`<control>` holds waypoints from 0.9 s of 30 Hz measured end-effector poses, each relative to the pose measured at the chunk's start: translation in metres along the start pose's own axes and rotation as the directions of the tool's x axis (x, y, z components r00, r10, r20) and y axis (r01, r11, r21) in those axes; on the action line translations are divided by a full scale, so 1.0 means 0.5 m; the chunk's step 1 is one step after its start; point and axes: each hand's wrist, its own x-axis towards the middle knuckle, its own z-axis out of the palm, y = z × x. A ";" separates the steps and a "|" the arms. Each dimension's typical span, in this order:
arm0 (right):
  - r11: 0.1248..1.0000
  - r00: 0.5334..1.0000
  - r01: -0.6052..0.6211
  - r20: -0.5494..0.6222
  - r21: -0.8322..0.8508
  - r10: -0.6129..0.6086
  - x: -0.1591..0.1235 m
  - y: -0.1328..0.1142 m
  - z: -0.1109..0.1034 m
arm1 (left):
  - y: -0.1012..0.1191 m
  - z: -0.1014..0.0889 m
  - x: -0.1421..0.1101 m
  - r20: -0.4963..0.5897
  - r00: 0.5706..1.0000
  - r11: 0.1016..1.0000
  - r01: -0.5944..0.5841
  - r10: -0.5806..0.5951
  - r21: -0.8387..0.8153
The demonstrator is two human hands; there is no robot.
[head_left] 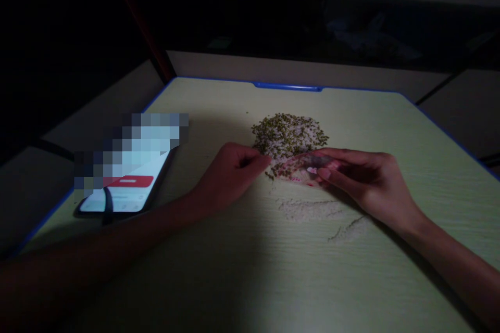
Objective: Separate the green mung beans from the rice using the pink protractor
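My right hand pinches a small clear plastic packet with pink and red print, held low over the table with its left end at a pile. That pile mixes green dried bits or seeds with whitish grains. My left hand is at the pile's near left edge, thumb and fingers pressed together; whatever may be between them is hidden. Whitish powder or fine grains lie in streaks just below the packet, and some green bits show at or inside its left end.
A lit phone lies at the left of the pale green table, a dark cable or strap crossing its lower end. Part of its screen is pixelated. The table has a blue rim. The surroundings are dark.
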 end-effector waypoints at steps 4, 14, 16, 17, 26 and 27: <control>1.000 1.000 -0.018 -0.004 0.003 0.018 0.006 0.001 0.001 | 0.002 -0.001 0.001 -0.115 0.992 0.994 0.046 -0.058 -0.102; 0.999 1.000 -0.003 0.030 -0.050 0.005 0.024 0.001 0.009 | -0.003 -0.001 0.002 -0.194 0.978 0.978 0.037 -0.078 -0.204; 0.999 1.000 0.003 0.030 -0.051 -0.002 0.024 0.002 0.009 | -0.004 0.000 0.002 -0.190 0.979 0.978 0.038 -0.078 -0.205; 0.999 1.000 0.006 0.030 -0.045 -0.005 0.024 0.003 0.009 | -0.005 0.000 0.003 -0.187 0.979 0.978 0.038 -0.077 -0.205; 0.999 0.995 0.040 0.088 0.001 -0.040 0.024 0.017 0.003 | -0.006 0.004 0.004 -0.208 0.975 0.974 0.032 -0.079 -0.223; 0.999 0.996 0.034 0.086 -0.001 -0.034 0.022 0.017 0.002 | -0.005 0.004 0.004 -0.208 0.975 0.975 0.036 -0.084 -0.221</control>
